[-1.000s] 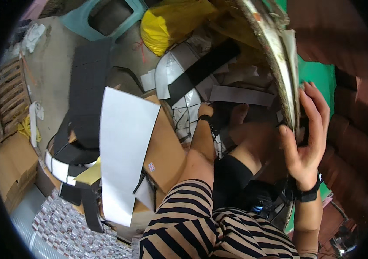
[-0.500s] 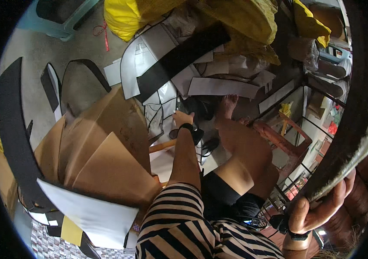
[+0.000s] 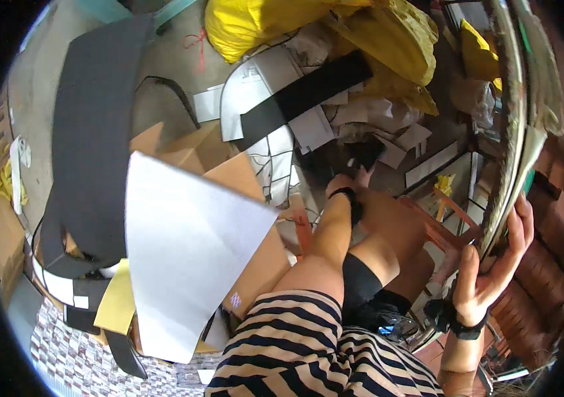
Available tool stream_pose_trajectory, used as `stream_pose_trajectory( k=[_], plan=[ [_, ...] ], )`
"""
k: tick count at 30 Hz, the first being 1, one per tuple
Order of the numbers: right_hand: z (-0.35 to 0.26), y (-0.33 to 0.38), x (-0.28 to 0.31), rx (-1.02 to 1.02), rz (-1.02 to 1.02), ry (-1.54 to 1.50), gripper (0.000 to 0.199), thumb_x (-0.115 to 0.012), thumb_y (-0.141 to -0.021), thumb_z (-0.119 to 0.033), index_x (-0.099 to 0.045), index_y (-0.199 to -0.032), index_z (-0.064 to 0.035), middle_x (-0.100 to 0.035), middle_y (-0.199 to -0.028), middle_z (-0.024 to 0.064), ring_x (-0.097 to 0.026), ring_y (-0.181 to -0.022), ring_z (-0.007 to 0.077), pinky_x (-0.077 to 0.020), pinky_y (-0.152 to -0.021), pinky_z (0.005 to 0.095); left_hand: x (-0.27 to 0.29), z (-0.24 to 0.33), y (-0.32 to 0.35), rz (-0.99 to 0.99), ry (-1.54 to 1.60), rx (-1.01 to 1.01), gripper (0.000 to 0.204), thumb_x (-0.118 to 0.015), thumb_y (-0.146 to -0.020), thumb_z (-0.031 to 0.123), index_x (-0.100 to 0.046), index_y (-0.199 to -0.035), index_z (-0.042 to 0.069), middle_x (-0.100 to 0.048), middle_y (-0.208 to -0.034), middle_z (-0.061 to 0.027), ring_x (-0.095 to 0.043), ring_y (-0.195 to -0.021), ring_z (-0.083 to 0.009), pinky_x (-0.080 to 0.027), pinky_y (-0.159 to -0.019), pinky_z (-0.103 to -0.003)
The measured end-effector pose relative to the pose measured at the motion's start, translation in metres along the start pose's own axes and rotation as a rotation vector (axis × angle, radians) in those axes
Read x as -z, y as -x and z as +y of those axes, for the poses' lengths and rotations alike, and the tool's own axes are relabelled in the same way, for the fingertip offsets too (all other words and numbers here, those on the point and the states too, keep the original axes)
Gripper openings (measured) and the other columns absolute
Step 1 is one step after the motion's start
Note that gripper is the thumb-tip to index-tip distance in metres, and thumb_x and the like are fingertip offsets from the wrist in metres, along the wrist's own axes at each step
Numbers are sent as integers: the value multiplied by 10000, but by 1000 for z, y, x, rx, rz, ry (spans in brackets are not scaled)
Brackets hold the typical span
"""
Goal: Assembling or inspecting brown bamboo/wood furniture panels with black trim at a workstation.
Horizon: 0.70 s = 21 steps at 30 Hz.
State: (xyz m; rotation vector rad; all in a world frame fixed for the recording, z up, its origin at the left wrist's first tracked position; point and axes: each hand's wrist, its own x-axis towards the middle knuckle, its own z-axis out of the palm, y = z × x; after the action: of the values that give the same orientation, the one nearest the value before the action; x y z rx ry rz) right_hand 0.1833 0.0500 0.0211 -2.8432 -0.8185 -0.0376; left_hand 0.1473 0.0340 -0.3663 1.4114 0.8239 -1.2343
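Observation:
My right hand [image 3: 497,261] grips the lower edge of a stack of thin flat sheets [image 3: 512,126], thumb on one side and fingers on the other. The stack stands tall, edge-on, at the right. My left hand [image 3: 341,185] reaches low beside my lower leg; its fingers are partly hidden and blurred. A dark, crumpled-looking object [image 3: 365,152] lies just beyond it. A long black strip [image 3: 308,98] rests on white and grey cut pieces [image 3: 279,69] farther off. At the left, a white sheet [image 3: 186,258] leans in front of an open cardboard box [image 3: 255,258].
A wide black panel [image 3: 96,132] curves up at the left. Yellow sacks [image 3: 255,26] lie at the far side. A reddish stool frame [image 3: 437,228] stands to the right of my leg. A yellow piece [image 3: 115,301] sits beside the white sheet.
The stack in my right hand has swung to a more upright, edge-on position. My left hand has shifted right, closer to my leg. My view has also turned, shifting the surroundings.

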Motion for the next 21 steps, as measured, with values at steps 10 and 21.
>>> stream_pose_trajectory(
  k=[10,21],
  plan=[
    [-16,-11,-6,86,-4,-168,556,-566,-817,-40,-432,-1356,-16,-359,-1428,186,-332,-1346,305,-237,-1116,417,11,25,8,394,312,-658,508,-631,-801,263,-499,-1218,5,-626,-1049,-284,-594,-1005,-443,-477,-849,-506],
    [-17,-11,-13,100,40,-219,538,-607,-799,-93,-469,-1314,-17,-409,-1363,210,-384,-1291,347,-282,-1088,430,72,33,-38,780,195,-884,436,-447,-925,117,-413,-1347,13,-604,-1104,-277,-598,-960,-448,-479,-824,-508]
  ],
)
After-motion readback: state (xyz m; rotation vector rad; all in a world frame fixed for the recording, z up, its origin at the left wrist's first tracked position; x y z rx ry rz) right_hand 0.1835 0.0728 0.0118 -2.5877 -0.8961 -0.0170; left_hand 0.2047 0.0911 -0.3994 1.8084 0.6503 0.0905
